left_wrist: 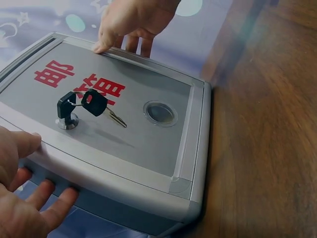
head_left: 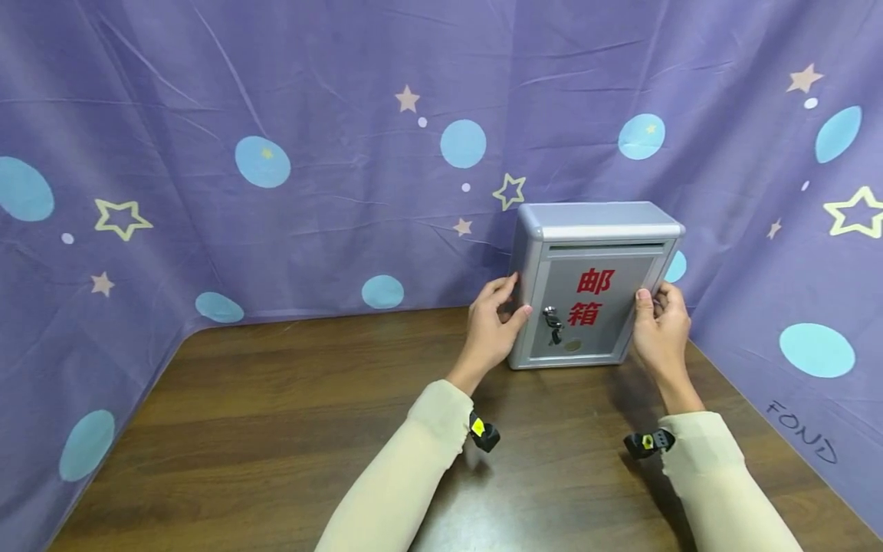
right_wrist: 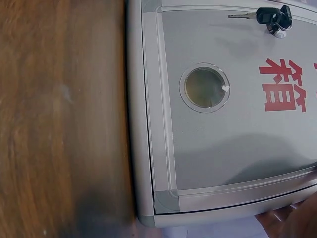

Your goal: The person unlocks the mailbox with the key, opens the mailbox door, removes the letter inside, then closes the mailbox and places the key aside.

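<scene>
A silver-grey metal mailbox point(head_left: 617, 314) with red characters on its door stands upright on the wooden table, a slot along its upper front. My left hand point(head_left: 491, 330) holds its left side, thumb at the front edge and fingers along the side wall. At the opposite side, my right hand point(head_left: 664, 330) grips the right edge, thumb on the front and fingers bent behind. From the lock at the left of the door hang two black-headed keys point(left_wrist: 94, 102), one pushed into the lock. A round window point(right_wrist: 204, 88) sits low in the door.
The brown wooden table point(head_left: 276, 429) stretches to the left and front of the mailbox. A purple curtain point(head_left: 331, 192) with stars and blue dots hangs behind it and along both sides. Black bands with yellow markers sit at both sleeve cuffs.
</scene>
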### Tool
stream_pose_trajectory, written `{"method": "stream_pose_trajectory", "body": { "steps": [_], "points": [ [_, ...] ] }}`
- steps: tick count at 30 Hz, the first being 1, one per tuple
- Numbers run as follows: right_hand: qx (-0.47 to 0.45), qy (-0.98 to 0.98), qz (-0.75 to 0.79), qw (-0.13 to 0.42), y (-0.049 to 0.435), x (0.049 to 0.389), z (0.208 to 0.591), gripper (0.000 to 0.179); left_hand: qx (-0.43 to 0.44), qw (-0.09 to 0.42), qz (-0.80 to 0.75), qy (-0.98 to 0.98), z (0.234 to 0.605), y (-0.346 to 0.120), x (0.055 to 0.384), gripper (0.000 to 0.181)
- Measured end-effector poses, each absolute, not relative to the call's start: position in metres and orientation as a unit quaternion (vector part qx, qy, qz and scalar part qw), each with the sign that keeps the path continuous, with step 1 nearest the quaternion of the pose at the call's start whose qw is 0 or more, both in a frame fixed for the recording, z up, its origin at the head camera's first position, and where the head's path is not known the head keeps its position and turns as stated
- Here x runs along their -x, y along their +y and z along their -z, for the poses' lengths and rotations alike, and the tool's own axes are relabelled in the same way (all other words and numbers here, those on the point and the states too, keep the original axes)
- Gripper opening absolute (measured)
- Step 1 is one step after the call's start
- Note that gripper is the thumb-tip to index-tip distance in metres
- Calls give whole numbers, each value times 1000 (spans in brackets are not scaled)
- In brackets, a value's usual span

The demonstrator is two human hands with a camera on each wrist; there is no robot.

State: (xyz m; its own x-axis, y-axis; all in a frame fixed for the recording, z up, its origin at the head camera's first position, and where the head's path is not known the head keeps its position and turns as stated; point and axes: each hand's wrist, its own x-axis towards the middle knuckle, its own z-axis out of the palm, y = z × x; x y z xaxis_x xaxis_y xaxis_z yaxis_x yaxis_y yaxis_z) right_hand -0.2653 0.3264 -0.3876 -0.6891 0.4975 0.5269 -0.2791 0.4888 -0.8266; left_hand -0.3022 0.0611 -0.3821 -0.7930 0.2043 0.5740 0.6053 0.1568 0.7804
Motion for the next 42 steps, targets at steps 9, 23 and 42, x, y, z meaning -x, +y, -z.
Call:
{"method": "stream_pose_trajectory", "body": {
  "steps": [9, 23, 42],
  "points": [
    [56, -766, -489, 413, 313, 266, 385, 39, 282, 179, 576, -746, 372, 48, 300, 58],
    [2, -733, -465, 496, 261, 257, 355, 36, 319, 177, 588, -722, 337, -7, 290, 57],
    [-54, -742, -448, 495, 167, 245, 343, 34, 270, 174, 619, -717, 326, -110, 256, 61]
  ]
}}
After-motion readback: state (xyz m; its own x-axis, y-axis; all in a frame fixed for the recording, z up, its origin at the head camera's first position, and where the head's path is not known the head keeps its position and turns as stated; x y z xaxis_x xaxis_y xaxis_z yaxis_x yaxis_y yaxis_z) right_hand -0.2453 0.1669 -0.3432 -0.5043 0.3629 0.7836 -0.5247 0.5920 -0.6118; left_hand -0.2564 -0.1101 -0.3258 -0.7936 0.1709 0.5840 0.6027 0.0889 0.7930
